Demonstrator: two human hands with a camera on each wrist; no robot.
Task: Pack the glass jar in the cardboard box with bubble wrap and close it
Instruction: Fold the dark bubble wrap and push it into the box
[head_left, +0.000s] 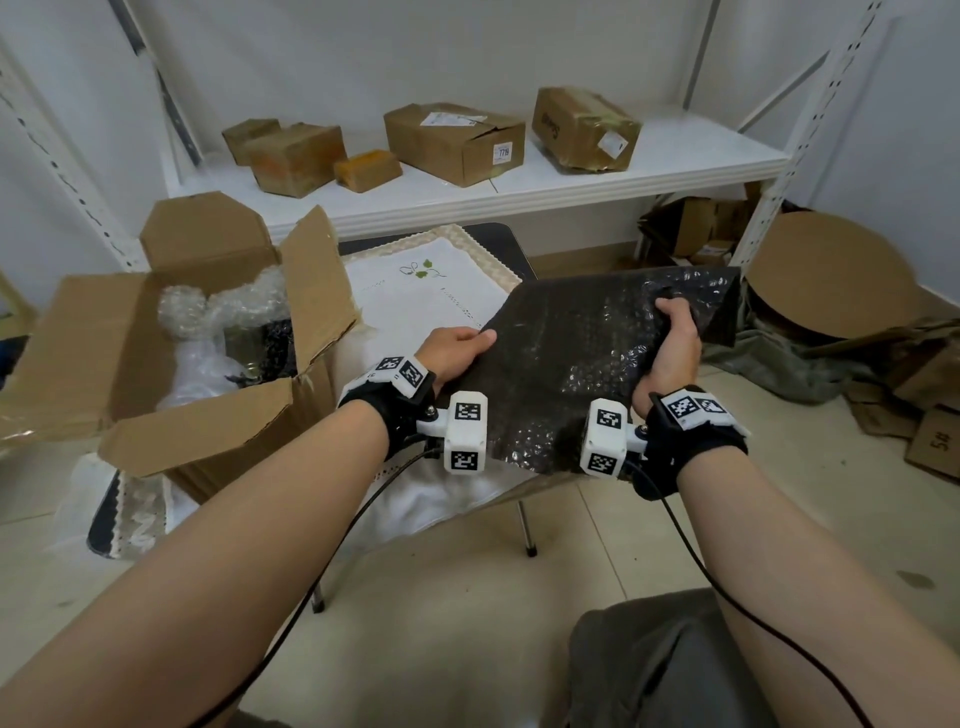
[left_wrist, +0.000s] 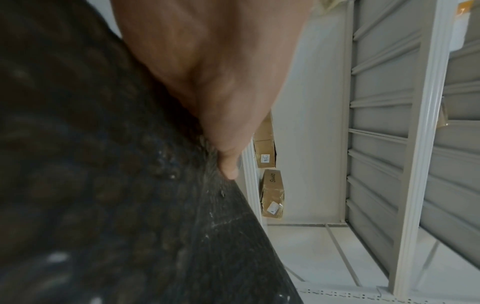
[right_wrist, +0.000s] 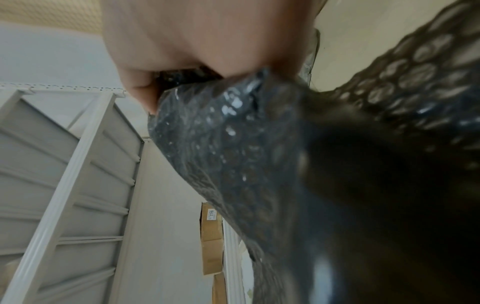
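A black sheet of bubble wrap (head_left: 576, 364) is held flat over the right side of the small table. My left hand (head_left: 457, 351) pinches its left edge, thumb on top. My right hand (head_left: 672, 338) grips a bunched fold near its far right side. In the left wrist view the thumb (left_wrist: 228, 164) lies along the black sheet (left_wrist: 103, 185); in the right wrist view the fingers (right_wrist: 145, 96) curl round a crumpled fold (right_wrist: 233, 144). The open cardboard box (head_left: 130, 364) stands at the left, its flaps up, with clear bubble wrap (head_left: 223, 306) and a glass jar (head_left: 249, 348) partly hidden inside.
A white embroidered cloth (head_left: 421, 296) covers the table. A white shelf (head_left: 519, 187) behind carries several cardboard boxes (head_left: 452, 140). Flattened cardboard and a round board (head_left: 826, 275) lie on the floor at the right. My knee (head_left: 675, 665) is at the bottom.
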